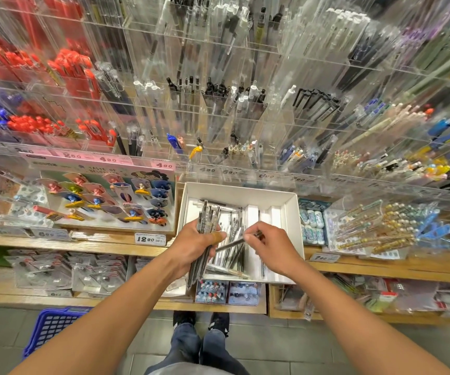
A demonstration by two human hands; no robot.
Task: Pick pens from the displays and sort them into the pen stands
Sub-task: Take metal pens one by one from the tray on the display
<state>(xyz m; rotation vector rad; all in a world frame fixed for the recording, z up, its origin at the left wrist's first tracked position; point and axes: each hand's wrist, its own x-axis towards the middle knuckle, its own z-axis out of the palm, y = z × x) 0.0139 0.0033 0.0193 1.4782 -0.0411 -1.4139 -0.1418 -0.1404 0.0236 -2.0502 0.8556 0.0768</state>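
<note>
Pens were the matter at hand: a bundle of clear-barrelled pens (205,236), too many and too closely packed to count, stood in the left hand (195,246), whose fingers curled round the middle of the bundle so that the tips rose above the fist and the other ends hung below the wrist. One single dark pen (234,242) lay between the two hands, pinched at its upper end by the thumb and fingertips of the right hand (271,246), its lower end pointing toward the left palm. Both hands hovered over one white cardboard box (288,212) set on a wooden shelf (96,246); more loose pens (236,255) lay in the box, their number hard to tell beneath the hands. Both forearms reached forward and inward, wrists nearly level, the hands close together but not touching.

Behind the box rose clear acrylic pen stands (218,109) in several tiers, with red pens (69,66) at the left and black and clear ones in the middle. One blue basket (53,328) sat on the floor at the lower left, and two dark shoes (201,320) showed below the shelf.
</note>
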